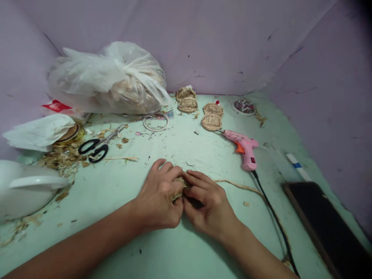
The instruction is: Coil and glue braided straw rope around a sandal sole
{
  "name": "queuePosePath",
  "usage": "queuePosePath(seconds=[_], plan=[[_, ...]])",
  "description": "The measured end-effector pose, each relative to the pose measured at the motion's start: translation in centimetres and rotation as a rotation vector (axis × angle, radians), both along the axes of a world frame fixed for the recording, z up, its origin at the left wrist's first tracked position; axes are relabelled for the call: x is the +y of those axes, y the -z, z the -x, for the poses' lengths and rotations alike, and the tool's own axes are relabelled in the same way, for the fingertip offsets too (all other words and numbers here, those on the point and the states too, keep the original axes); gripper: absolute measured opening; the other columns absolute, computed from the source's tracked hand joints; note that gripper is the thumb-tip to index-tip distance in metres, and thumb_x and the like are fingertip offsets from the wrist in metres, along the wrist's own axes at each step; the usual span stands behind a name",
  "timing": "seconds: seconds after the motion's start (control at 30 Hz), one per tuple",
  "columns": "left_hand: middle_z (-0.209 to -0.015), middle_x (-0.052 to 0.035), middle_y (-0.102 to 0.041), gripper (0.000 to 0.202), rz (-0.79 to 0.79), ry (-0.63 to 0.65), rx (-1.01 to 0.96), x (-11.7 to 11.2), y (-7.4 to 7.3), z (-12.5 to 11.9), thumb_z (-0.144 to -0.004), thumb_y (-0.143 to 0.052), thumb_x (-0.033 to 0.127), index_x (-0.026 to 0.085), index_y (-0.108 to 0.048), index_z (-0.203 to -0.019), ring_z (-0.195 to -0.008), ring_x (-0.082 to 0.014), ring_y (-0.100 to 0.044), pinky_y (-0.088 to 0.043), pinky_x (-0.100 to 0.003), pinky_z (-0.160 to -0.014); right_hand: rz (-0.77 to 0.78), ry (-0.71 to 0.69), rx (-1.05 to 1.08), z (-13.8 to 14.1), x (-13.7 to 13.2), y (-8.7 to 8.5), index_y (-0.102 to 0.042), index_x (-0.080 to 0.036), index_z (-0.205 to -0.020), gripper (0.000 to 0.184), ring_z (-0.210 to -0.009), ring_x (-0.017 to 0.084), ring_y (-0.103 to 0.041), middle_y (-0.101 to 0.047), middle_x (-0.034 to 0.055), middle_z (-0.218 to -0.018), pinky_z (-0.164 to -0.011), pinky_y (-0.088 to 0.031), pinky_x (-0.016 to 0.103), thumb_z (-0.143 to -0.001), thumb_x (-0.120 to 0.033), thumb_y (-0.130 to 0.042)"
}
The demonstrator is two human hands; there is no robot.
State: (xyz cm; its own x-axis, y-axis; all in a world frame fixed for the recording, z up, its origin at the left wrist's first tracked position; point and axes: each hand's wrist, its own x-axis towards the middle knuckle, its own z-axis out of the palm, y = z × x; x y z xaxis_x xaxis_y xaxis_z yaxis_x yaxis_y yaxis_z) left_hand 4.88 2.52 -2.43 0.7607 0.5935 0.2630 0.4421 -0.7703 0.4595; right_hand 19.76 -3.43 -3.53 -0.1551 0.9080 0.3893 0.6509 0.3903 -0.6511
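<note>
Between my two hands is a small coil of braided straw cord, mostly hidden by the fingers. My left hand is closed around its left side. From the right, my right hand pinches the coil's edge with thumb and fingers. A loose length of the same cord trails from behind my right hand toward the right. Beyond the hands, a pink glue gun lies on its side, its nozzle close to a woven straw piece. Another such piece with white trim lies farther back.
On the left are black-handled scissors, dry scraps, a white jug-like container and a roll of tape. A stuffed plastic bag, a ring and a small dish stand behind. A phone and black cable lie right.
</note>
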Motion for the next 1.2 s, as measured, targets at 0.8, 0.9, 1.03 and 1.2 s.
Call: queuePosePath(seconds=[0.8,0.9,1.03,1.2], plan=[[-0.100,-0.0080,-0.057,0.028,0.196,-0.072,0.176,0.5,-1.4,0.4,-0.061,-0.059,0.018,0.016,-0.059,-0.089,-0.096,-0.0254,-0.050,-0.040,-0.044,-0.088,-0.060,-0.008,-0.042,-0.8,-0.8,0.6,-0.061,-0.016,-0.097,0.024,-0.110,0.025,-0.054,-0.063,0.0118,-0.109,-0.095,-0.046,0.045,-0.074,-0.009,-0.056],[-0.096,-0.0071,-0.059,0.021,0.162,-0.037,0.158,0.6,-1.2,0.5,-0.062,-0.059,0.019,0.016,-0.061,-0.082,-0.090,-0.0242,-0.050,-0.041,-0.043,-0.083,-0.068,-0.016,-0.064,-0.7,-0.8,0.7,-0.062,-0.014,-0.099,0.025,-0.109,0.025,-0.057,-0.065,0.0124,-0.109,-0.101,-0.040,0.050,-0.076,-0.009,-0.055],[-0.084,-0.0072,-0.058,0.015,0.069,0.015,0.129,0.5,-0.8,0.4,-0.064,-0.055,0.018,0.015,-0.061,-0.077,-0.082,-0.0222,-0.048,-0.040,-0.042,-0.080,-0.093,0.008,-0.100,-0.4,-1.0,0.8,-0.065,-0.012,-0.099,0.026,-0.108,0.026,-0.060,-0.069,0.0126,-0.106,-0.101,-0.040,0.053,-0.075,-0.008,-0.055],[-0.076,-0.0062,-0.053,0.006,-0.046,0.053,0.117,0.4,-0.6,0.2,-0.064,-0.052,0.017,0.015,-0.055,-0.069,-0.076,-0.0196,-0.042,-0.039,-0.041,-0.079,-0.127,0.048,-0.103,-0.2,-1.1,1.0,-0.067,-0.011,-0.094,0.023,-0.104,0.027,-0.062,-0.072,0.0117,-0.100,-0.098,-0.043,0.053,-0.075,-0.008,-0.056]])
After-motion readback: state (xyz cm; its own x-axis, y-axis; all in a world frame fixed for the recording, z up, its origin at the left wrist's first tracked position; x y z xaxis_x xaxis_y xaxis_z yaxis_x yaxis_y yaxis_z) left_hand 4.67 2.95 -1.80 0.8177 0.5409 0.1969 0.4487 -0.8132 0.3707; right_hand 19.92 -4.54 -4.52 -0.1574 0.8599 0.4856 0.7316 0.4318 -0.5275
